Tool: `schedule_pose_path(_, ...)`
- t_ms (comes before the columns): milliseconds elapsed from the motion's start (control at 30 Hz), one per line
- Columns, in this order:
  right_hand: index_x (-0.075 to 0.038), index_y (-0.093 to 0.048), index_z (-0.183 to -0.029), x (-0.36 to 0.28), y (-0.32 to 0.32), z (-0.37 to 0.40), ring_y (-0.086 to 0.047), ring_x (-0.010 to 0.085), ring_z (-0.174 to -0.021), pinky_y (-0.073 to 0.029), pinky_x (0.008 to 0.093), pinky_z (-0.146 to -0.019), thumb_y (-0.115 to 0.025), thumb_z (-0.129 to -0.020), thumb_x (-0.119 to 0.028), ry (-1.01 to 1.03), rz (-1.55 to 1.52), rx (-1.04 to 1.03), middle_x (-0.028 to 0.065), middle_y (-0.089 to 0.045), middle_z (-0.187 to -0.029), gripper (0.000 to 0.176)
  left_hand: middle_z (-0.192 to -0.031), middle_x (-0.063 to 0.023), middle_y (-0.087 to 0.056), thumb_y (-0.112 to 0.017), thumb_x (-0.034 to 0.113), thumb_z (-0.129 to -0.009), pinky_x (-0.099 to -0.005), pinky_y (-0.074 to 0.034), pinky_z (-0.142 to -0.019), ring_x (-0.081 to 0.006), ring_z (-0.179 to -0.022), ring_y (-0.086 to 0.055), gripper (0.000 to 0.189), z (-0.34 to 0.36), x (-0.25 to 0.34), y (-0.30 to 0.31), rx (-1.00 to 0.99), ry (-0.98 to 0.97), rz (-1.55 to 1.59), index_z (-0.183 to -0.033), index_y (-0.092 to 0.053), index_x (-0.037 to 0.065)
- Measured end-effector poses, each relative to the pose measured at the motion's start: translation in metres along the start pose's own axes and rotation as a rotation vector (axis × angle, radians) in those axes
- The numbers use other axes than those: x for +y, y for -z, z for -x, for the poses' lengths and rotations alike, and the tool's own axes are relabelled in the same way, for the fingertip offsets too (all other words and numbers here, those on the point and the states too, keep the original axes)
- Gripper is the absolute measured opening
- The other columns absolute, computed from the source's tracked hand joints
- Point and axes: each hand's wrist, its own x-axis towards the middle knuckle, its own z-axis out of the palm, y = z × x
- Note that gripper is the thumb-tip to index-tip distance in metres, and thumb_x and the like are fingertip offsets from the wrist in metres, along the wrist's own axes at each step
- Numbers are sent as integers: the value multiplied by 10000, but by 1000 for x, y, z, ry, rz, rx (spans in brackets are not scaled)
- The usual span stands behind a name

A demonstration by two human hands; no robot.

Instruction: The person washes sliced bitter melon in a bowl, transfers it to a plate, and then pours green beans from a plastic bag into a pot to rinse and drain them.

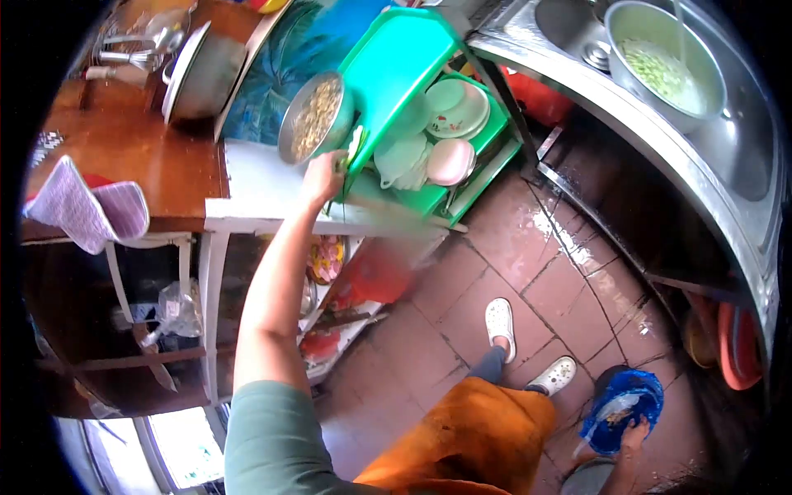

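Observation:
My left hand (324, 177) is stretched to the edge of a green plastic rack, its fingers closed around something I cannot make out. A small green-and-white item (355, 145) shows just past the fingertips. Right beside that hand stands a metal bowl (347, 107) of chopped brownish food (317, 120). Low at the right, my right hand (635, 435) is at the near side of a bin lined with a blue plastic bag (648, 388). Its fingers look apart, and pale scraps (617, 408) lie in the bag. A grey round object (589, 478) is partly visible below.
The green rack (396, 54) carries bowls and plates (450, 107). On the steel sink counter (569, 66) a pot (709, 99) of green pieces stands under running water. A lidded pot (206, 74) and a purple cloth (74, 202) are at the left. The tiled floor (557, 285) has wet patches.

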Motion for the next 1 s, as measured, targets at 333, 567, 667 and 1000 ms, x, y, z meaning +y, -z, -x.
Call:
schedule_pose_path(333,8,-474,-1281,-269,121,-7,-406,389,-1239,-300,442,-1064,-562,-858,-59,585,42,125,226,-436,-1342,437,-1120,-163,-599,-647,6,-699,-432,-469,-870,-333,-1050,-564,419,120,45,25,482,-395,77,-1110,-572,24)
schedule_pose_path(567,-21,-609,-902,-382,79,7,-624,232,-776,-473,381,-771,-668,-818,-158,1062,306,-341,132,-651,-853,171,-999,-128,-660,-613,233,-818,-431,-488,-804,-316,-945,-622,371,436,34,-134,-1354,15,320,-1169,-592,113)
schedule_pose_path(667,12,-560,-737,-420,76,5,-579,190,-590,-462,356,-592,-659,-819,-151,620,-41,-521,128,-608,-648,207,-1067,-127,-645,-636,312,-839,-420,-481,-845,-315,-1001,-606,381,522,18,-132,-1259,166,667,-1143,-595,86)
schedule_pose_path(1000,-81,-714,-935,-410,19,43,-568,334,-1058,-447,426,-911,-671,-809,-335,945,484,-512,160,-668,-1035,287,-1404,-158,-426,-544,326,-913,-436,-351,-1058,-332,-1288,-410,514,569,-23,-196,-846,86,675,-1366,-429,111)
